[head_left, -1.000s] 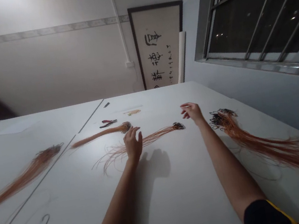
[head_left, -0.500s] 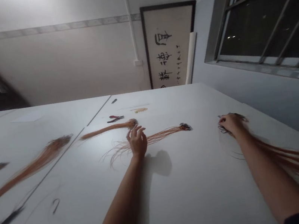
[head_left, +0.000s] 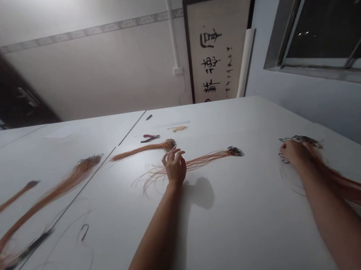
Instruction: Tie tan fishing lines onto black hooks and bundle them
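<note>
A smooth, faintly glossy finish is shown by the table (head_left: 249,220). The hooks (head_left: 235,151) look made of metal, the strands (head_left: 205,160) of fine thread. Matt paper is seen in the picture (head_left: 218,17).

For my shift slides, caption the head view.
Right hand at the dark hooks of a reddish bundle; left hand loosely open near a thinner bundle.
</note>
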